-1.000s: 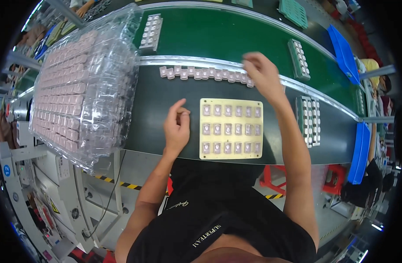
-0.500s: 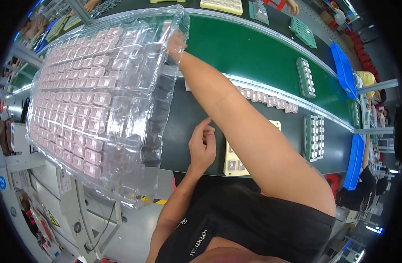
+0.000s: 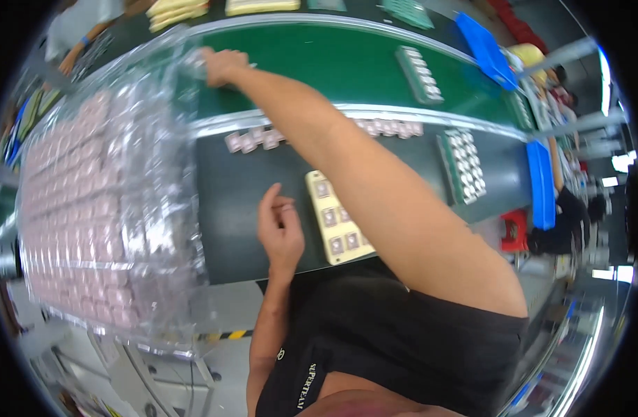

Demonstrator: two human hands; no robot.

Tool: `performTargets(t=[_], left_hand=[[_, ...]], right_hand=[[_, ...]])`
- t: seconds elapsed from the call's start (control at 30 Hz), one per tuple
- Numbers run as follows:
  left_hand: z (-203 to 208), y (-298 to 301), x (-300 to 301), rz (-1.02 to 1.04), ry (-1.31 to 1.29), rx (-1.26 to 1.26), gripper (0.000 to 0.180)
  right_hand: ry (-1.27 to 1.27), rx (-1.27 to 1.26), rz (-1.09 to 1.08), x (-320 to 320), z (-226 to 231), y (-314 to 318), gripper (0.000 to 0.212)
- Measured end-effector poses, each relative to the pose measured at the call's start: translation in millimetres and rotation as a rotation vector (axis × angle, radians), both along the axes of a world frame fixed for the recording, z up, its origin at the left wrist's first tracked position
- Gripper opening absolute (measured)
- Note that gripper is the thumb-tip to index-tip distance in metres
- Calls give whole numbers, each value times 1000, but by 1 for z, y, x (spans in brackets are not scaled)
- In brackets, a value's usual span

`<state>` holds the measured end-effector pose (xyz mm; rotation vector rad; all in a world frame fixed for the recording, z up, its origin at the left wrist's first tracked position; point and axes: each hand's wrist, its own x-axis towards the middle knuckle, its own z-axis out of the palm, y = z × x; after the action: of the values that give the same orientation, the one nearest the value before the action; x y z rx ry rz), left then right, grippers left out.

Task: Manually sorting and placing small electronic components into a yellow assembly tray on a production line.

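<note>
A large clear plastic tray point(image 3: 159, 229) with rows of small pale pink parts fills the left side, blurred. My right arm reaches across to its far right corner. There my right hand point(image 3: 226, 67) is closed at the tray's rim, fingertips partly behind the clear plastic. Over the dark worktop, my left hand point(image 3: 280, 233) hangs with loosely curled fingers and nothing in them. To its right lies a cream fixture plate point(image 3: 343, 233) with small pinkish parts in its pockets, partly hidden under my right forearm. A row of loose pink parts point(image 3: 388, 128) runs along the metal rail.
Beyond the rail runs a green conveyor belt point(image 3: 326, 62) carrying a green tray of white parts point(image 3: 420, 75). Another such tray point(image 3: 462, 165) stands on the worktop at right. Blue bins point(image 3: 540, 184) sit at the right edge. Other people work at far left and right.
The view has swung, so the scene sits further left and higher. My right hand appears less covered by the clear tray at its corner. My left hand stays loosely curled over the worktop.
</note>
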<state>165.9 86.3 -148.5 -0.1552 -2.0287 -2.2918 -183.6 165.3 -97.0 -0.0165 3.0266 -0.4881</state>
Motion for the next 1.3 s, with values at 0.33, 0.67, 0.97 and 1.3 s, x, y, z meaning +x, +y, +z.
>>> performTargets(t=[0.33, 0.67, 0.97, 1.3], left_hand=[[7, 0, 3, -2, 21, -119, 41], [11, 0, 4, 17, 19, -178, 41], [9, 6, 2, -10, 67, -264, 42], [11, 13, 4, -1, 80, -354, 42]], right_hand=[[-84, 29, -21, 34, 37, 86, 80], [137, 84, -339, 234, 104, 295, 87], [71, 138, -800, 439, 78, 477, 86], [59, -60, -757, 478, 7, 515, 94]])
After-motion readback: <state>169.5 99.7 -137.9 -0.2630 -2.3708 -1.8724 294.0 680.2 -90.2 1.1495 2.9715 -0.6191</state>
